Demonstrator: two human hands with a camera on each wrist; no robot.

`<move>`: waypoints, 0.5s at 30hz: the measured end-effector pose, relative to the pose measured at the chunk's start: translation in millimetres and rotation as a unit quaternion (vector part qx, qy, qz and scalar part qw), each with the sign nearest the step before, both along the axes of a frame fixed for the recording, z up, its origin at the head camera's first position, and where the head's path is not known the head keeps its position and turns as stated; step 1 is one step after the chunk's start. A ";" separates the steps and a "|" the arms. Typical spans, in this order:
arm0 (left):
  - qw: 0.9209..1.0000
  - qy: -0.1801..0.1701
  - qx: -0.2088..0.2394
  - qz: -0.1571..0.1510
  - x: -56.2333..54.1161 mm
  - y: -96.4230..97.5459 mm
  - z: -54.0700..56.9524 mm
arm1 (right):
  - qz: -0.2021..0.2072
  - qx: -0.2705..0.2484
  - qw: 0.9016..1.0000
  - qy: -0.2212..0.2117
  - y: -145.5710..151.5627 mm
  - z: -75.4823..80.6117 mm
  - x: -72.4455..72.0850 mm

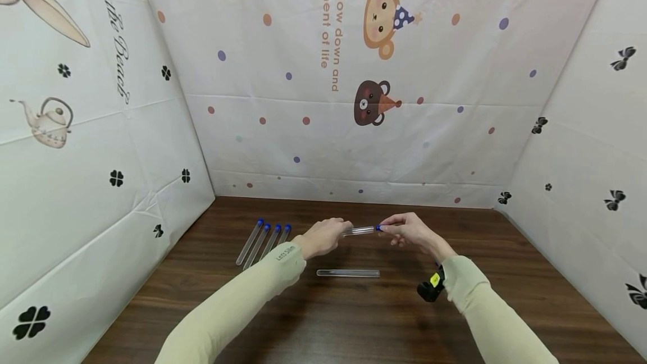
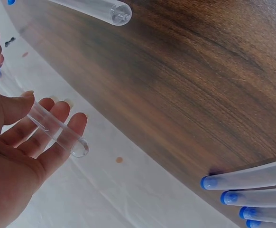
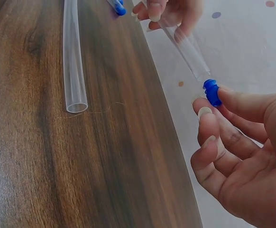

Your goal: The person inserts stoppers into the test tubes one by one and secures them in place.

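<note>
My left hand [image 1: 326, 236] holds a clear test tube [image 2: 48, 121] between thumb and fingers, its rounded end lying across the fingers. A blue stopper [image 3: 212, 92] is pinched between the thumb and index finger of my right hand [image 1: 408, 230]. In the right wrist view the stopper's narrower ribbed end points at the tube's open mouth, right at the rim. Nearer me, a second clear tube [image 1: 347, 273] without a stopper lies sideways on the table, its open end to the right.
Several tubes with blue stoppers [image 1: 256, 243] lie side by side at the left of the brown wooden table [image 1: 364, 319], partly behind my left forearm. A black wrist camera [image 1: 431, 290] hangs by my right wrist. Printed white sheets [image 1: 303, 145] wall the table's back and sides.
</note>
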State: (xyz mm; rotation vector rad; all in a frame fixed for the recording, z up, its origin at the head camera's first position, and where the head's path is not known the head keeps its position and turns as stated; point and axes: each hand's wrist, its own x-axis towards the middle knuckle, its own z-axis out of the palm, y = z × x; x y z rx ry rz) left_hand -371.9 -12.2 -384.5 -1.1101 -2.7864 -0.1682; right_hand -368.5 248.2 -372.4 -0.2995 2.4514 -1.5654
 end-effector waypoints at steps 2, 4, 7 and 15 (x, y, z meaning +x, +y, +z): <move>1.000 0.001 0.000 0.000 0.0 0.5 0.5 | -0.001 0.000 1.000 0.001 -0.4 -1.0 -0.5; 1.000 0.002 0.000 0.001 0.1 1.2 1.0 | 0.002 0.002 1.000 0.003 -1.0 -2.0 -1.2; 1.000 0.002 0.001 0.002 0.4 2.0 1.5 | 0.003 0.000 1.000 -0.001 -3.0 -3.0 -1.5; 1.000 0.001 0.009 0.000 0.5 2.8 1.6 | -0.001 -0.009 1.000 -0.005 -8.0 -3.9 -0.8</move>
